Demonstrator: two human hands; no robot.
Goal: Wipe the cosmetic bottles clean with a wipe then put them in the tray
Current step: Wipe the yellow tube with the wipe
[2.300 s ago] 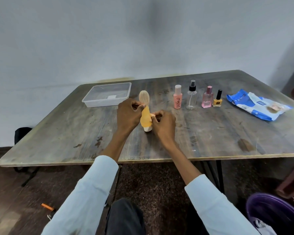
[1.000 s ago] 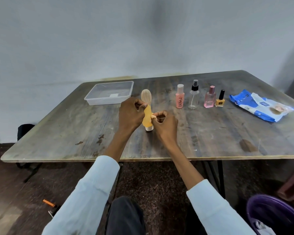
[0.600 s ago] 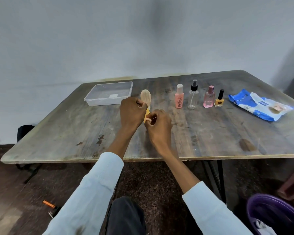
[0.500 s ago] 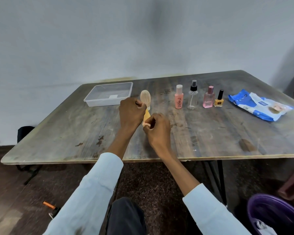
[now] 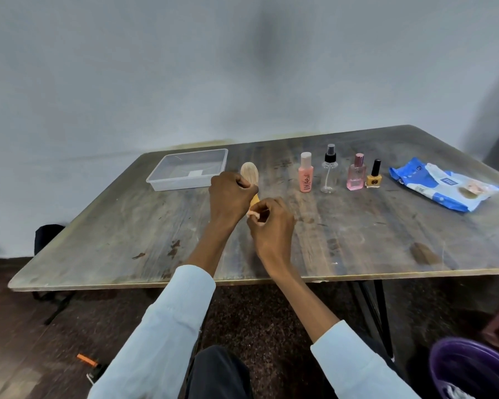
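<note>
Fingers of the left hand (image 5: 229, 197) grip the orange bottle (image 5: 250, 180); right hand (image 5: 271, 223) pinches a wipe (image 5: 253, 214).

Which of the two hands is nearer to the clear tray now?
Left. The left hand grips the orange bottle just in front of the clear tray's near right corner. The right hand holds a wipe at the bottle's base, farther away.

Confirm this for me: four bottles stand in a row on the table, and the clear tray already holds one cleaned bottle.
Wrong about the tray. The head view shows the clear tray holding no bottle. Four bottles do stand in a row, from the peach bottle to the yellow nail polish.
</note>
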